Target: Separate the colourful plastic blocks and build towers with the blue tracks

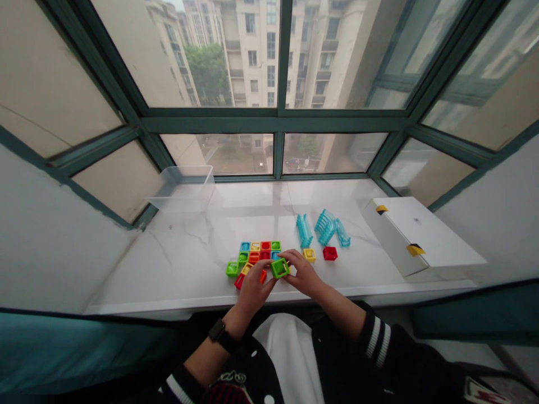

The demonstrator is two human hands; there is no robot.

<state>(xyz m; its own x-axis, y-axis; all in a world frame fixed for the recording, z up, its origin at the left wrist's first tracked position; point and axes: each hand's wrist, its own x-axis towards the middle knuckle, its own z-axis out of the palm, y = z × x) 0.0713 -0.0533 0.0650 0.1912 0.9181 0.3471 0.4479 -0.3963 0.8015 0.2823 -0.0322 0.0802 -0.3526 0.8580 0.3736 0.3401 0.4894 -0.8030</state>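
A cluster of joined square blocks in blue, yellow, red, green and orange lies on the white marble sill. My right hand pinches a green square block at the cluster's near right corner. My left hand rests curled against the cluster's near edge, its fingertips touching the same green block and a red piece under it. A loose yellow block and a loose red block sit just right of my hands.
Three turquoise ribbed track pieces lie behind the loose blocks. A white box with yellow tabs stands at the right. A clear plastic tub sits at the back left by the window frame.
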